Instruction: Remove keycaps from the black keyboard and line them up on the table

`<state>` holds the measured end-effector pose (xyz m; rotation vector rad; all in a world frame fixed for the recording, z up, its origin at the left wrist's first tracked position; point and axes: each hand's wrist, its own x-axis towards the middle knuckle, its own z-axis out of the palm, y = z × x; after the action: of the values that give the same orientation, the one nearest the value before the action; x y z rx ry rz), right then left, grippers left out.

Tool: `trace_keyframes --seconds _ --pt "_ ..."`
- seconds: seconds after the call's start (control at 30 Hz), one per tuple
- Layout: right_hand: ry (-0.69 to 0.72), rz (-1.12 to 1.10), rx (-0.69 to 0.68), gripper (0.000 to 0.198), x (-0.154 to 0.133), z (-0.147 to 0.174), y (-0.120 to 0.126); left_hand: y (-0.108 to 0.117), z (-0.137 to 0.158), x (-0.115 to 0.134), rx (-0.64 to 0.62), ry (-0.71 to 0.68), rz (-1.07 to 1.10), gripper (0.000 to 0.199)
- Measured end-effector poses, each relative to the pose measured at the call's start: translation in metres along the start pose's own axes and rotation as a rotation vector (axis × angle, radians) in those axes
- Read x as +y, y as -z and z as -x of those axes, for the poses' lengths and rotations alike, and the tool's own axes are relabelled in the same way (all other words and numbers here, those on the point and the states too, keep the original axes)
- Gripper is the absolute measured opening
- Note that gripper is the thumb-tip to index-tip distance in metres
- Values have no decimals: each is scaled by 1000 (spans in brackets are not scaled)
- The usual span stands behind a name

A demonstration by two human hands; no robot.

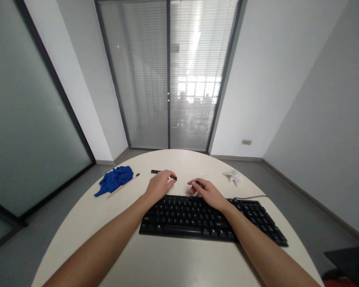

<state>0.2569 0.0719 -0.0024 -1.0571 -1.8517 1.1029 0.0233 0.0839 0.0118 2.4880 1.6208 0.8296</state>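
A black keyboard (pixel 185 217) lies across the table in front of me, under both forearms. Beyond its back edge, my left hand (pixel 160 186) pinches a small black keycap (pixel 175 178) between thumb and forefinger, low over the tabletop. More black keycaps (pixel 154 171) lie in a short row just behind that hand, partly hidden by it. My right hand (pixel 208 193) is closed above the keyboard's back edge, with another small black keycap (pixel 198 182) at its fingertips. Thin white sticks like cotton swabs (pixel 204 175) show just beyond its fingers; whether it touches them I cannot tell.
On the left of the round white table (pixel 131 243) lie a crumpled blue cloth (pixel 116 180) and a toothbrush (pixel 122 187) with a dark head. A crumpled white tissue (pixel 234 177) sits at the back right. The keyboard's cable (pixel 253 196) curves near the right edge.
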Motion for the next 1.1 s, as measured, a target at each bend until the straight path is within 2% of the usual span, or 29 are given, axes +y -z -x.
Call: trace_keyframes --seconds 0.23,0.43,0.7,1.1 --pt "11 7 4 48 -2 1 0 -12 -35 -10 -35 -4 -110 12" --pt "-3 2 -2 47 -6 3 0 -23 -51 -18 -59 -29 -170 15" --pt "3 2 -5 48 0 1 0 -37 -53 -27 -55 14 -210 15" --pt "1 -21 -19 45 -3 2 0 -37 -50 -32 -60 24 -218 18"
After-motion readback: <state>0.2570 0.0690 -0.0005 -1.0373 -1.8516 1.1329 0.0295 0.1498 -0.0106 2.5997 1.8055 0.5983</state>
